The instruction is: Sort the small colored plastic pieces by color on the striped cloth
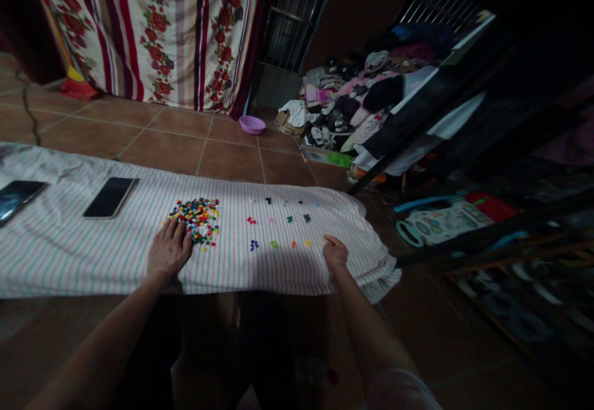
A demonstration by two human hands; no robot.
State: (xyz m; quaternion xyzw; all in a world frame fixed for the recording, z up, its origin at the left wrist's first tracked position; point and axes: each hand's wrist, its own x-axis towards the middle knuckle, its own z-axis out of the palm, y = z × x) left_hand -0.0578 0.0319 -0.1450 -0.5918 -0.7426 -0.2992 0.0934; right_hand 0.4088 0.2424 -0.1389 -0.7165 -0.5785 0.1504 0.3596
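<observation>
My left hand [170, 246] lies at the near left edge of a pile of small multicoloured pieces [199, 215], fingers stretched out and touching it. My right hand [335, 252] is closed low over the cloth, right of the sorted groups; anything between its fingers is too small to make out. The groups stand in rows by colour: purple-blue pieces [254, 245], light green pieces [274, 244], an orange piece [294, 244] and yellow pieces [308, 243] nearest me. Behind them are red pieces [251, 220], a pink piece [271, 219] and dark pieces [307, 218]. Black pieces [268, 200] sit farther back.
A striped cloth [218, 274] covers the long low surface. Two phones, one dark-screened [110, 198] and one at the far left [18, 200], lie on it. Beyond are a purple basin [252, 125], a heap of clothes [352, 98] and a flowered curtain [158, 33].
</observation>
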